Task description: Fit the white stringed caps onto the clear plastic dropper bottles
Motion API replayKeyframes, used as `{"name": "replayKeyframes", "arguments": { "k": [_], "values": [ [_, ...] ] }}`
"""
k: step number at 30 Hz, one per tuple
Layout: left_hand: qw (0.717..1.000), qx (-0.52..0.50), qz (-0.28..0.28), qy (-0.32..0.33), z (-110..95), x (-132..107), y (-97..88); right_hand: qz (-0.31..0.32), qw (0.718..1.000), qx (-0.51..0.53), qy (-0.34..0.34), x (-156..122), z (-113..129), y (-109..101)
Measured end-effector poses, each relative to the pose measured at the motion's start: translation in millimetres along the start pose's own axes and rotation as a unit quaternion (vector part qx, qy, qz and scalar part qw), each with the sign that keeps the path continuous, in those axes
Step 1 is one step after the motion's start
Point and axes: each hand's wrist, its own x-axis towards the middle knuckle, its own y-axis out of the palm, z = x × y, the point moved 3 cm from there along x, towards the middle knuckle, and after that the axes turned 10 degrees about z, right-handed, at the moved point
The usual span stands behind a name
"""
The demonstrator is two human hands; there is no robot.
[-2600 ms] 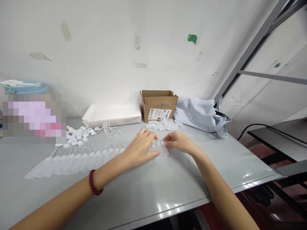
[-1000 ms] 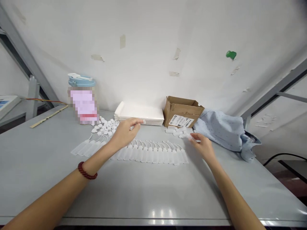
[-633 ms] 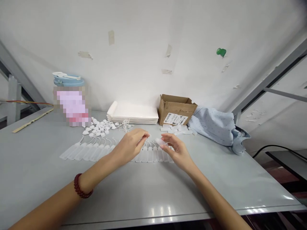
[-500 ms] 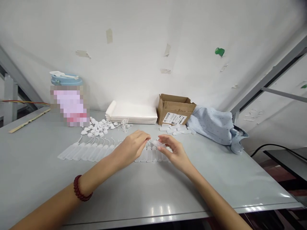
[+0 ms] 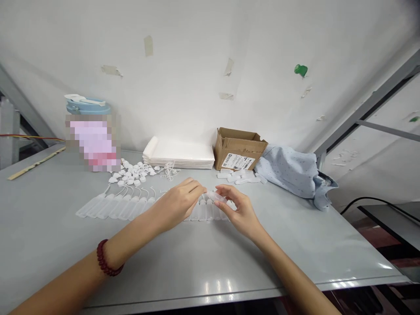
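Moved tube left from far pile, clamped in right hand, angled seemingly to meet tightly pinched left hand.

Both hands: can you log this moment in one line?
right hand: holds translucent piece; left hand: at its end; table: row of corded pieces, white caps, cardboard box

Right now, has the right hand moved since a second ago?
Yes. Against the cardboard box, the right hand has gone left: it was below the box's right edge in view, and now it's below the middle.
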Motion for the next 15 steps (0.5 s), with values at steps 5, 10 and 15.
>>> {"name": "replayKeyframes", "arguments": {
  "k": [5, 10, 15],
  "values": [
    [0.997, -0.071, -0.027, -0.02, -4.4, 2.6, -0.8, 0.029, 0.999, 0.001, -0.027, -1.0, -0.9, 4.3],
    [0.986, -0.152, -0.042, -0.054, -8.6, 3.9, -6.5, 0.036, 0.999, 0.031, -0.019, -3.1, -0.8, 5.6],
    [0.957, -0.253, -0.01, -0.141, -6.9, 5.4, -8.3, 0.045, 0.996, 0.078, -0.006, -4.5, -0.1, 7.1]
  ]
}}
